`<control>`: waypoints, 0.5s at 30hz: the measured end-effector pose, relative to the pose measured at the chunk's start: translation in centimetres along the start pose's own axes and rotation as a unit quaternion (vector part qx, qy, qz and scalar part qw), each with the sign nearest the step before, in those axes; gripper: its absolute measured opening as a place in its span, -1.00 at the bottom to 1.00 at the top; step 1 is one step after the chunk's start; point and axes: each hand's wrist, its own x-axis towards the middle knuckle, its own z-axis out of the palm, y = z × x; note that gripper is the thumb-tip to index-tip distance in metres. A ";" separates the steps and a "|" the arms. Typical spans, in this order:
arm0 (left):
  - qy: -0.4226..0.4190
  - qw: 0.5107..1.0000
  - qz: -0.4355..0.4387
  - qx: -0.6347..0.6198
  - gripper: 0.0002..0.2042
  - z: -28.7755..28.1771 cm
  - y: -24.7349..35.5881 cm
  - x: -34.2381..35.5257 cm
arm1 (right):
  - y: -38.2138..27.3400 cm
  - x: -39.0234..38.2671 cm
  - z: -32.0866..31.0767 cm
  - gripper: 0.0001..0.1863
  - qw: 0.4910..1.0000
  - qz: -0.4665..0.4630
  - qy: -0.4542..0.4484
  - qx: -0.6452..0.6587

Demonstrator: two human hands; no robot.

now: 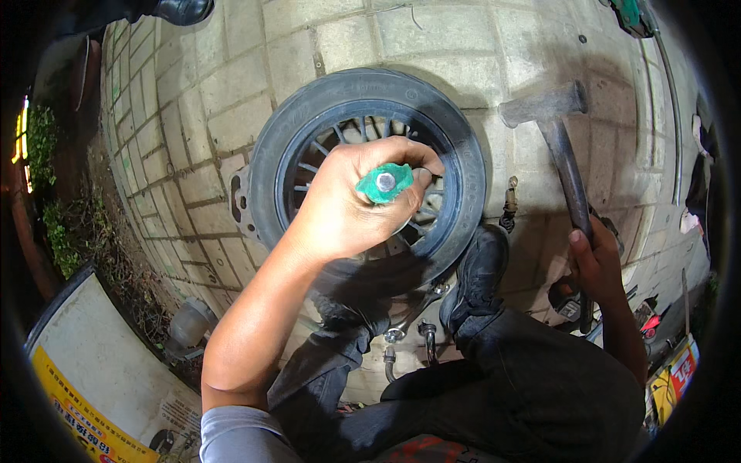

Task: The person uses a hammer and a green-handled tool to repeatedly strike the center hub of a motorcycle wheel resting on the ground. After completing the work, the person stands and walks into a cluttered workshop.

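Note:
A car wheel (282,123) lies flat on the paving, its dark tyre around a spoked rim. Above the rim, my left hand (343,212) is closed round a green-handled tool (384,183) seen end-on, with a round metal cap on top. Its shaft is hidden under the hand, so I cannot tell its exact kind or whether it touches the wheel. To the right of the wheel, my right hand (598,266) grips a hammer (571,174) by its long dark handle. The hammer's heavy metal head is raised, apart from the green-handled tool.
My shoe (480,278) rests against the tyre's lower right. Nearby lie a spanner (395,335), a brass-coloured fitting (510,202) and a metal plate (241,202) at the tyre's left edge. A power tool (566,299) is by my right hand. A printed board (100,363) stands lower left.

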 end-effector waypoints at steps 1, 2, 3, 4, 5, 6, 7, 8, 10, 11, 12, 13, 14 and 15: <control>0.007 0.999 0.034 0.001 -0.86 0.0 -0.2 0.2 | 0.0 0.0 0.1 -0.64 1.000 0.007 -0.001 0.004; 0.014 0.998 0.067 0.002 -0.86 -0.1 -0.4 0.4 | -0.1 0.1 0.2 -0.64 1.000 0.015 -0.001 0.009; 0.017 0.999 -0.028 -0.019 -0.85 -0.1 0.7 0.3 | -0.1 0.2 0.2 -0.64 1.000 0.021 -0.003 0.012; 0.019 1.000 -0.011 -0.016 -0.85 0.1 0.6 0.2 | 0.0 0.2 0.2 -0.64 1.000 0.026 -0.005 0.009; 0.022 1.000 0.006 -0.013 -0.85 0.2 0.3 0.2 | 0.0 0.1 0.2 -0.64 1.000 0.030 -0.007 0.006; 0.026 0.999 0.023 -0.008 -0.85 0.2 0.1 0.0 | 0.0 0.0 0.3 -0.65 0.999 0.032 -0.009 0.004; 0.038 0.997 0.065 -0.013 -0.85 0.3 -0.3 0.0 | -0.1 -0.1 0.3 -0.64 1.000 0.026 -0.011 0.001; 0.035 0.998 0.052 -0.009 -0.85 0.3 -0.4 -0.2 | -0.2 -0.3 0.4 -0.64 1.000 0.020 -0.013 -0.002; 0.027 0.999 0.028 0.000 -0.85 0.3 0.1 -0.3 | -0.2 -0.8 0.6 -0.64 1.000 -0.004 -0.011 0.000; 0.024 0.999 0.021 -0.004 -0.85 0.4 0.3 -0.2 | -0.1 -0.9 0.8 -0.64 1.000 -0.020 -0.009 0.004; 0.039 0.999 0.006 -0.009 -0.86 0.6 0.0 -0.1 | -0.2 -1.2 0.9 -0.64 0.999 -0.036 -0.005 0.005; 0.048 0.999 0.012 -0.006 -0.86 0.5 0.0 -0.1 | -1.1 -1.5 1.0 -0.65 0.999 -0.049 0.005 -0.023; 0.057 0.998 0.017 -0.004 -0.85 0.5 -0.2 0.0 | -1.9 -1.9 1.2 -0.65 0.997 -0.061 0.015 -0.052; 0.064 0.997 0.019 -0.034 -0.85 0.8 -0.7 0.0 | -1.3 -2.3 1.2 -0.65 0.996 -0.063 0.029 -0.051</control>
